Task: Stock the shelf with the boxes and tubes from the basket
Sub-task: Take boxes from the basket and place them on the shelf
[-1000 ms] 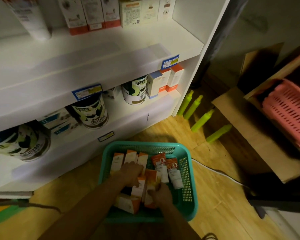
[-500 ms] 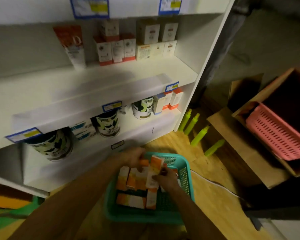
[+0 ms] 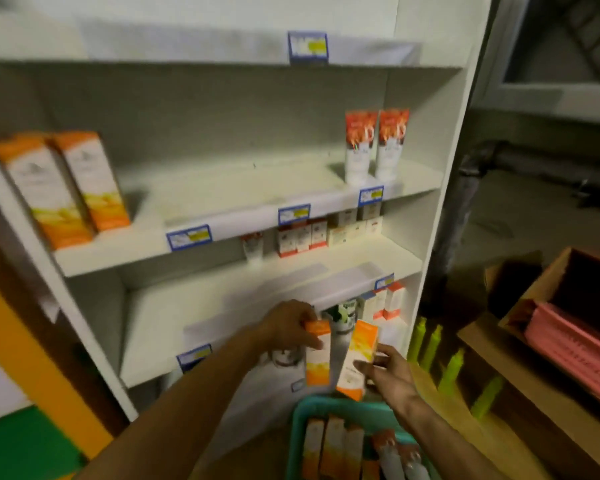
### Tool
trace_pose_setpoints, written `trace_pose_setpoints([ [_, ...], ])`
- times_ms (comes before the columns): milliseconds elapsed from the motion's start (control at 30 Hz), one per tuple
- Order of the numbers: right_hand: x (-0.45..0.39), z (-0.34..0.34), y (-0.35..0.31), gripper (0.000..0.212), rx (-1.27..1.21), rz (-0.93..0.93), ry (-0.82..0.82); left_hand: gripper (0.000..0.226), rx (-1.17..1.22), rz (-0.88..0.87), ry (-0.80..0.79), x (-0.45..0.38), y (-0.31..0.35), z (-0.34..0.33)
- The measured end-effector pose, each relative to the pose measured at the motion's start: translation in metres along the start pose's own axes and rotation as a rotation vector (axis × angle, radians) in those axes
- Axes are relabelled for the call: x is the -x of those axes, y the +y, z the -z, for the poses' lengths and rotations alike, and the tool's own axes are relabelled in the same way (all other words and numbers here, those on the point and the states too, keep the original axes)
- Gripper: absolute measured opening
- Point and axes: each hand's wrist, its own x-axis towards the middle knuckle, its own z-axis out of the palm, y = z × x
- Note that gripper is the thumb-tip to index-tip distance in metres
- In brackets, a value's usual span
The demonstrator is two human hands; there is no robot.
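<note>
With each hand gripping a box, stand both upright beside the shelf's matching boxes

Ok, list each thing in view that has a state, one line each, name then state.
left hand: grips a box
left box: lifted, upright
right hand: holds a second box
right box: lifted, tilted
basket: still holds boxes and tubes
two orange boxes: standing on the shelf, left end
two tubes: standing cap-down, right end
</note>
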Motion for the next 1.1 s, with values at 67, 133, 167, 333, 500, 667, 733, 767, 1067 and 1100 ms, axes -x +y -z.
trace_pose_setpoints([
  [67,0.012,-0.003,-0.031,0.033,-0.07,0.039,-0.021,0.042,0.022,0.001,0.053,0.012,0.011,0.027],
  [133,0.023,-0.005,-0.061,0.034,-0.101,0.101,-0.051,0.038,0.035,-0.025,0.111,0.025,0.024,0.053],
  [167,0.03,-0.006,-0.077,0.034,-0.101,0.138,-0.066,0.038,0.035,-0.044,0.152,0.032,0.03,0.067],
  [333,0.066,-0.013,-0.146,0.041,-0.071,0.286,-0.136,0.048,0.128,-0.059,0.344,0.076,0.06,0.134],
  [500,0.095,-0.031,-0.203,0.043,-0.09,0.374,-0.187,0.039,0.131,-0.041,0.608,0.115,0.074,0.193],
  [667,0.104,-0.063,-0.249,0.048,-0.053,0.473,-0.195,0.034,0.168,-0.015,0.808,0.137,0.069,0.243],
  [733,0.108,-0.077,-0.266,0.048,-0.037,0.5,-0.22,0.033,0.127,0.015,0.819,0.14,0.062,0.258],
  [767,0.11,-0.083,-0.274,0.049,-0.019,0.517,-0.235,0.034,0.102,0.034,0.814,0.139,0.058,0.264],
  [1067,0.084,-0.143,-0.321,0.047,0.119,0.61,-0.162,0.037,0.032,0.159,0.859,0.103,0.027,0.275],
  [1100,0.079,-0.15,-0.324,0.047,0.134,0.614,-0.159,0.037,0.025,0.165,0.86,0.098,0.024,0.277],
])
